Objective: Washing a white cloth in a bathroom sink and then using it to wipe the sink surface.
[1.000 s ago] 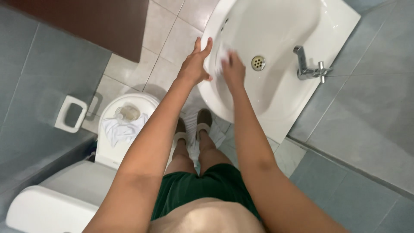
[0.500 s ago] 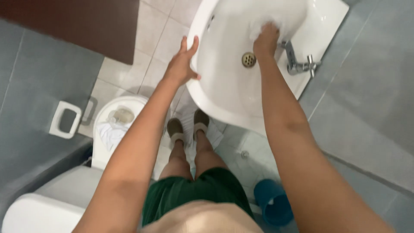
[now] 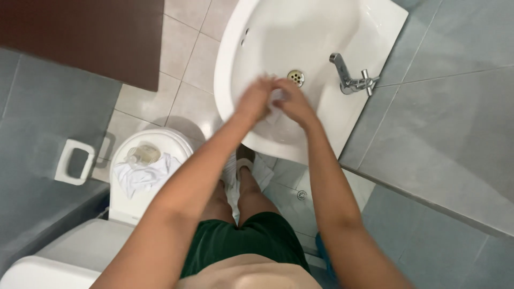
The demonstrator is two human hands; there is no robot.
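- The left hand (image 3: 256, 100) and the right hand (image 3: 292, 103) meet over the bowl of the white washbasin (image 3: 257, 32), just in front of the drain (image 3: 295, 77).
- Between them sits a small white cloth (image 3: 277, 97), mostly hidden by the fingers; both hands appear curled around it, though motion blur hides the exact grip of each.
- The chrome tap (image 3: 350, 77) stands at the basin's far rim, near the right hand but apart from it.
- Below the forearms, the person's green shorts (image 3: 241, 243) and sandalled feet (image 3: 238, 163) show on the pale tiled floor (image 3: 187, 59).
- A white toilet (image 3: 136, 206) stands to the left, its lid closed, with a crumpled white rag (image 3: 140, 176) and a small clear jar (image 3: 142, 155) lying on it.
- A white paper holder (image 3: 75, 161) is fixed to the grey wall beside the toilet.
- A dark brown door (image 3: 85, 37) fills the upper left.
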